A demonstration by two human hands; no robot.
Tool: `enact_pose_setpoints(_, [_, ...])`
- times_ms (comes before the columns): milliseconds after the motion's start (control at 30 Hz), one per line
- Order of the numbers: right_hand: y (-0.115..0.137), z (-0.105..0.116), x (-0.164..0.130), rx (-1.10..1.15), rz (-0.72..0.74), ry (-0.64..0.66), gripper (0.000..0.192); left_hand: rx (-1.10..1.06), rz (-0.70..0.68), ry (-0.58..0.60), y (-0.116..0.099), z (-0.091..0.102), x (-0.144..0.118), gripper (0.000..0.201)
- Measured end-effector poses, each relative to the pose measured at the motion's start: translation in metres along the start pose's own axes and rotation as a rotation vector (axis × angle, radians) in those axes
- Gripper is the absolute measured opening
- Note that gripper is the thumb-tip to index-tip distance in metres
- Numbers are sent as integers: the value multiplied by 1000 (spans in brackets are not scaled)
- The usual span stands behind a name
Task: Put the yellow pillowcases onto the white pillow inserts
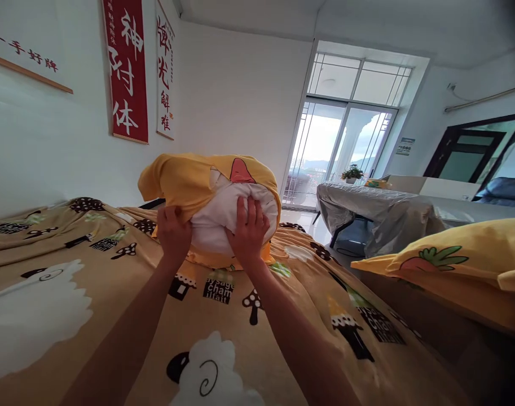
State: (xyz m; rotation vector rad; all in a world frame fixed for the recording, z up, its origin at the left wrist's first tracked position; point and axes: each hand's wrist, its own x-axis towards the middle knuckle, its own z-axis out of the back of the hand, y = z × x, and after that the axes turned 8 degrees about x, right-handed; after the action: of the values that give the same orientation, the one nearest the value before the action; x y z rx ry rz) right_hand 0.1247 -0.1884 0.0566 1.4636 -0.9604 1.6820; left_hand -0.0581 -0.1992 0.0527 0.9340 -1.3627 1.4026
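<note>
L hand [174, 230] grip pinching yellow pillowcase [185, 180], R hand [247, 228] spread on white pillow [223, 217], blanket [113, 293] reads "cham"

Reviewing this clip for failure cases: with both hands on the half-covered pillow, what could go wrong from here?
1. The white pillow bulges out of the yellow pillowcase; the right hand only presses flat on it, so it may well slide back out.
2. The left hand pinches just the case's edge; that grip may slip or bunch the fabric.
3. The work rests on the loose, wrinkled sheep-print blanket, which could shift.
</note>
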Motion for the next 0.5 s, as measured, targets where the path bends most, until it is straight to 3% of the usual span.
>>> enact_pose_setpoints(100, [7, 7, -18, 31, 160, -22, 55, -38, 56, 28, 4, -3, -14, 19])
enact_pose_setpoints(233, [18, 10, -42, 40, 487, 63, 35, -102, -19, 101, -4, 4, -18, 19])
enact_pose_setpoints(400, [24, -4, -35, -2, 391, 276, 36, -101, -258, 183, -28, 24, -23, 21])
enact_pose_setpoints(500, [25, -10, -26, 29, 376, 364, 39, -73, -288, 170, -37, 33, -26, 24])
